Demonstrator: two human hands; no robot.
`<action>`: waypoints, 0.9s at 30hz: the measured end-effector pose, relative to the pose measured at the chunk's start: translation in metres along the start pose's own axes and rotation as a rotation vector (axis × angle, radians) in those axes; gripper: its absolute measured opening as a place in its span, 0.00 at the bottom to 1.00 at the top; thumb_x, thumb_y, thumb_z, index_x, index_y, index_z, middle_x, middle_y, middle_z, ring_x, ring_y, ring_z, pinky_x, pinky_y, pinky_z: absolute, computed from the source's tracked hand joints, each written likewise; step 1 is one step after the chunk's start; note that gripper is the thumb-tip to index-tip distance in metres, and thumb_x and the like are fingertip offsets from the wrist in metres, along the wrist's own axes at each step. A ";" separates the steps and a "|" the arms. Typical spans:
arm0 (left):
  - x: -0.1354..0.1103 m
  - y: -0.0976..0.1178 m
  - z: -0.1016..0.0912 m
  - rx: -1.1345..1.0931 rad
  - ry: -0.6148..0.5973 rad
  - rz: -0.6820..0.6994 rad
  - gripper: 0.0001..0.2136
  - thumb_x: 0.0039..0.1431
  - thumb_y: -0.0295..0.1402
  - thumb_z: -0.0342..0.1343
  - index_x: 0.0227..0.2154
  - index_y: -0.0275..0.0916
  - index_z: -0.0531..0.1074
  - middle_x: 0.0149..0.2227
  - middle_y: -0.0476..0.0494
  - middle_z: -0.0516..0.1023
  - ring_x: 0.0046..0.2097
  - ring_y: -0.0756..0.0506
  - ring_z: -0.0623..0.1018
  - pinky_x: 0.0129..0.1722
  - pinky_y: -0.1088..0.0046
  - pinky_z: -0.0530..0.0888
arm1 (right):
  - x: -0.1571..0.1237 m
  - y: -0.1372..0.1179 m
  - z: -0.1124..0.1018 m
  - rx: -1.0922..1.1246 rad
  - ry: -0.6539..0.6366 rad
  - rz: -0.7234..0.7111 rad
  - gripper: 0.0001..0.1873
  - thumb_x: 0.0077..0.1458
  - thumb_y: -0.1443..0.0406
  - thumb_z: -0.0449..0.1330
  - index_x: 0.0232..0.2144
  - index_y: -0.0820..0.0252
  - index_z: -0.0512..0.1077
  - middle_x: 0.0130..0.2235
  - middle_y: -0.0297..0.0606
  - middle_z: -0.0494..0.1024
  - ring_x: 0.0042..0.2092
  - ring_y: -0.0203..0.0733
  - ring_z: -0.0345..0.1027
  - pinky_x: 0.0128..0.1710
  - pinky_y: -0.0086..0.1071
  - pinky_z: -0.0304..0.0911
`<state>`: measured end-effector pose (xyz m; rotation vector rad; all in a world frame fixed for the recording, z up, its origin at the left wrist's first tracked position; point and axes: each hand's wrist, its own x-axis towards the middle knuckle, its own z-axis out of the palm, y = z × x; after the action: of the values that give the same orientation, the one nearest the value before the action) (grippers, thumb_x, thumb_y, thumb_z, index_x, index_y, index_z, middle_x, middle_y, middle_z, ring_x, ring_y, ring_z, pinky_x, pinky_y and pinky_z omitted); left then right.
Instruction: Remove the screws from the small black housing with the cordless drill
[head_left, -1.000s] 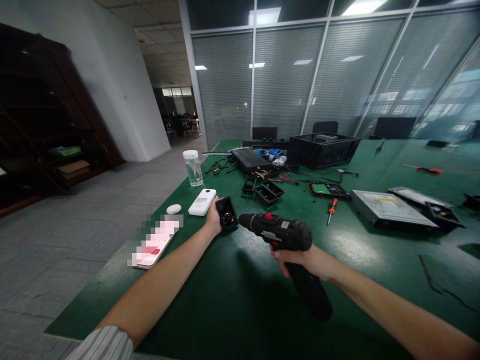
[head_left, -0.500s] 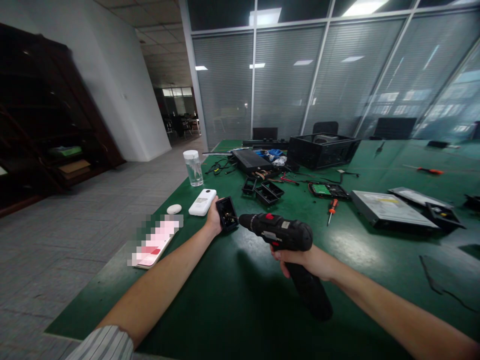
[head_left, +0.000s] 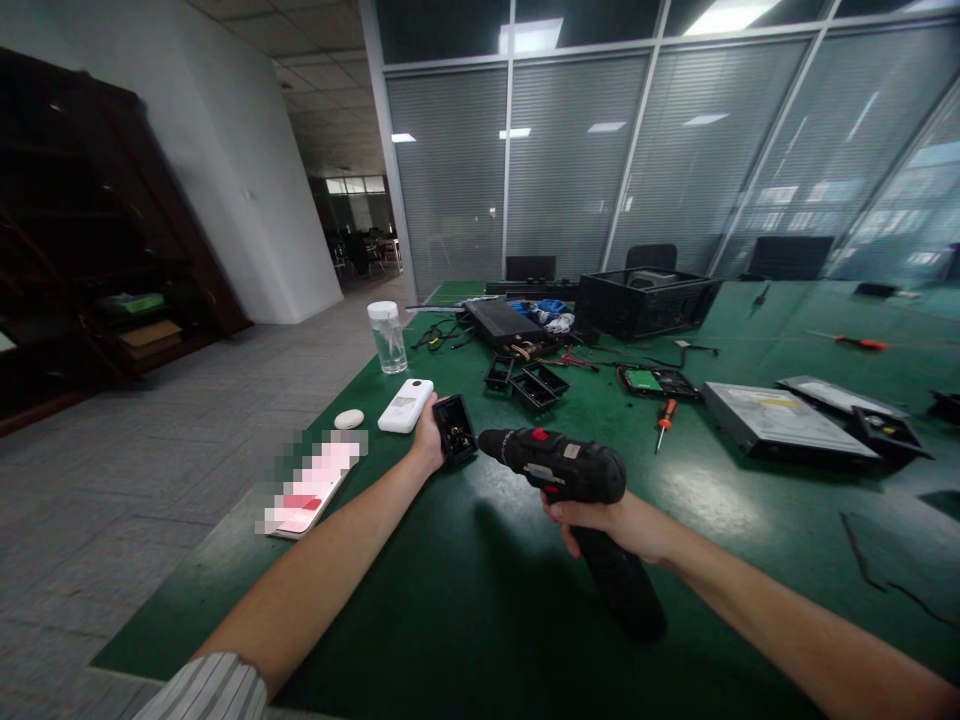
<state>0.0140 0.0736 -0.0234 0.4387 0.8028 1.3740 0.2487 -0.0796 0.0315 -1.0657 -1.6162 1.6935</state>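
Observation:
My left hand (head_left: 426, 435) grips a small black open box (head_left: 454, 428) with gold-coloured parts inside, holding it tilted on the green table (head_left: 465, 600). My right hand (head_left: 611, 525) is closed round the handle of a black cordless drill (head_left: 577, 480). The drill's nose points left and sits right beside the open face of the box. A white device (head_left: 406, 405) lies just left of my left hand.
A clear plastic cup (head_left: 386, 337), a small white oval (head_left: 349, 419) and a blurred pink item (head_left: 311, 485) line the table's left edge. Further back lie small black trays (head_left: 529, 382), cables, an open computer case (head_left: 645, 298), a red-handled screwdriver (head_left: 663, 418) and an optical drive (head_left: 784, 420).

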 end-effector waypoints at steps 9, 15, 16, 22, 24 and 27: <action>0.002 -0.001 -0.002 0.027 -0.031 0.022 0.16 0.51 0.47 0.54 0.30 0.38 0.69 0.23 0.47 0.72 0.23 0.45 0.74 0.25 0.68 0.71 | -0.001 0.000 0.000 0.003 0.005 -0.009 0.11 0.51 0.61 0.61 0.35 0.60 0.66 0.23 0.29 0.71 0.22 0.34 0.66 0.25 0.29 0.59; 0.003 -0.001 -0.004 0.033 -0.052 0.028 0.16 0.50 0.47 0.54 0.30 0.38 0.69 0.22 0.48 0.72 0.23 0.45 0.74 0.26 0.67 0.71 | 0.000 0.000 0.000 0.001 -0.001 -0.013 0.12 0.51 0.62 0.61 0.37 0.60 0.66 0.24 0.29 0.71 0.22 0.34 0.66 0.24 0.29 0.58; 0.003 -0.001 -0.004 0.033 -0.053 0.030 0.15 0.50 0.47 0.54 0.29 0.38 0.69 0.22 0.48 0.71 0.23 0.45 0.74 0.26 0.67 0.71 | 0.000 0.001 0.000 0.001 -0.004 -0.019 0.12 0.51 0.62 0.61 0.37 0.60 0.66 0.24 0.29 0.71 0.22 0.34 0.66 0.24 0.29 0.58; 0.005 -0.002 -0.005 0.031 -0.059 0.022 0.15 0.50 0.47 0.54 0.29 0.38 0.69 0.22 0.48 0.71 0.23 0.45 0.74 0.26 0.66 0.72 | 0.003 0.008 -0.003 0.014 -0.003 -0.033 0.11 0.51 0.62 0.61 0.35 0.60 0.66 0.24 0.29 0.71 0.22 0.35 0.67 0.24 0.28 0.58; 0.006 -0.002 -0.005 0.029 -0.053 0.028 0.16 0.50 0.47 0.54 0.30 0.38 0.69 0.22 0.48 0.71 0.23 0.45 0.74 0.25 0.67 0.72 | 0.003 0.009 -0.004 0.013 -0.001 -0.036 0.11 0.51 0.62 0.61 0.35 0.60 0.66 0.24 0.29 0.71 0.23 0.35 0.67 0.25 0.28 0.59; 0.006 -0.003 -0.006 0.029 -0.051 0.029 0.16 0.50 0.48 0.54 0.30 0.38 0.69 0.23 0.48 0.71 0.24 0.44 0.74 0.25 0.66 0.72 | 0.003 0.010 -0.004 0.011 -0.002 -0.027 0.11 0.51 0.61 0.61 0.36 0.61 0.67 0.24 0.30 0.71 0.23 0.35 0.67 0.24 0.29 0.58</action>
<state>0.0117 0.0781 -0.0305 0.5080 0.7785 1.3744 0.2513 -0.0763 0.0210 -1.0328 -1.6134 1.6846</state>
